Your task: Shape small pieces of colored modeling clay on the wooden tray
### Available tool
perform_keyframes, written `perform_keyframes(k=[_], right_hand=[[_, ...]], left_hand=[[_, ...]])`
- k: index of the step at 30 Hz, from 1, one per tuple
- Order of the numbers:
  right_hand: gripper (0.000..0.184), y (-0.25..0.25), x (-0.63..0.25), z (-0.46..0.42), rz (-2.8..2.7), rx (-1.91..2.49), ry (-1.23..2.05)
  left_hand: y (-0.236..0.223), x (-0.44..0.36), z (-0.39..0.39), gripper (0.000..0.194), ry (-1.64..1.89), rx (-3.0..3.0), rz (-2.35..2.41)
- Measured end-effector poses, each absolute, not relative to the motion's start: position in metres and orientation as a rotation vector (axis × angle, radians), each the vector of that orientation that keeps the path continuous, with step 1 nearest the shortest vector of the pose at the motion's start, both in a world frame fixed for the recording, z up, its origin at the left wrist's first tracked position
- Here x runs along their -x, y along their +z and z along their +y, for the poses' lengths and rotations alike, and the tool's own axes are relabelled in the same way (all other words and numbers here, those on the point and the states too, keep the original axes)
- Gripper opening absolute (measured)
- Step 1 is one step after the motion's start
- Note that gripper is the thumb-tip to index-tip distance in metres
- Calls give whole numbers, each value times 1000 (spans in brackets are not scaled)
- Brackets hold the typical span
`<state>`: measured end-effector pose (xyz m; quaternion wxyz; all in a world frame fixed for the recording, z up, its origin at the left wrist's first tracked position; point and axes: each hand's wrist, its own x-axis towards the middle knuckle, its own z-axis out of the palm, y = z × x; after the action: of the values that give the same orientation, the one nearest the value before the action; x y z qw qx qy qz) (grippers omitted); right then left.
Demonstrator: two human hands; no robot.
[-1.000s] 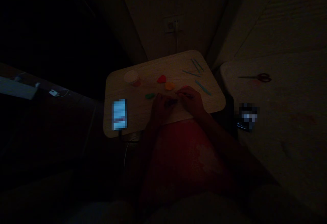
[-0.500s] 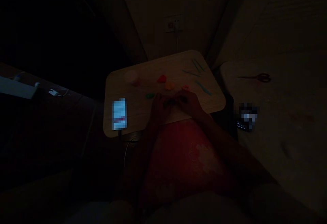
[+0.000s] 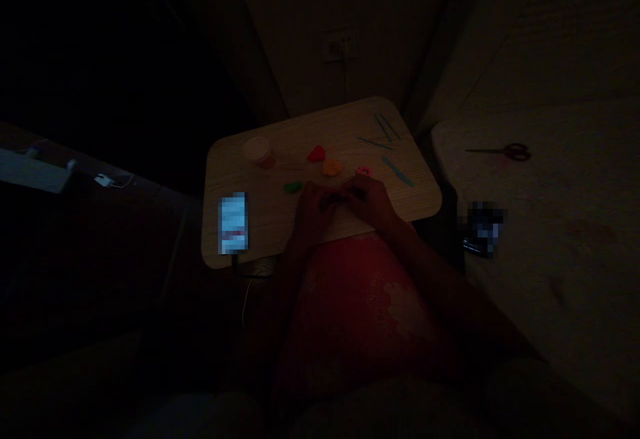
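Because the room is so dim, the small dark piece (image 3: 340, 199) shows only as a short shape between the left hand (image 3: 313, 211) and the right hand (image 3: 371, 200), just above the near edge of the bench (image 3: 265, 225). Its long axis seems to run side to side, roughly along that edge, though the shadows hide its exact shape, and neither end can be told as the front. Neither hand is clearly nearer: the piece lies in the narrow gap where they meet, with the fingers (image 3: 353, 192) of both hands curled in close around it, apparently holding it from either side. Just ahead of the right hand sits a pink clay piece (image 3: 364, 171). An orange clay lump (image 3: 332, 167), a red clay lump (image 3: 317, 153) and a green clay lump (image 3: 293, 187) lie farther along, the green one closest to the left hand. Beyond them are a clay jar (image 3: 259, 152) and teal modelling tools (image 3: 397, 171). A phone (image 3: 233, 223) lies at the bench's left end, and scissors (image 3: 500, 152) rest on the bed (image 3: 560, 279).
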<state>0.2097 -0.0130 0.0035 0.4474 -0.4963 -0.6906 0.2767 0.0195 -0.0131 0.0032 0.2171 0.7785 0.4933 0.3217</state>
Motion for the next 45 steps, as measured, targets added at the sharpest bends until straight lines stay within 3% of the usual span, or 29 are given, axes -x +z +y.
perform_keyframes(k=[9, 18, 22, 27, 38, 45], right_hand=[[13, 0, -208, -11, -1764, 1181, 650], [27, 0, -210, -13, -1648, 1103, 826], [39, 2, -211, -13, -1737, 1060, 755], [31, 2, -213, -13, -1676, 1062, 694], [35, -3, -212, -13, -1561, 1148, 757], [26, 3, -209, -15, -1564, 1167, 780]], left_hand=[[2, -19, -13, 20, 903, -2162, 1370], [3, -20, -14, 19, 926, -2145, 1389], [4, -19, -13, 19, 974, -2103, 1367], [7, -19, -14, 19, 1026, -2065, 1307], [8, -18, -14, 16, 1058, -1994, 1342], [10, -17, -15, 16, 1089, -1975, 1382]])
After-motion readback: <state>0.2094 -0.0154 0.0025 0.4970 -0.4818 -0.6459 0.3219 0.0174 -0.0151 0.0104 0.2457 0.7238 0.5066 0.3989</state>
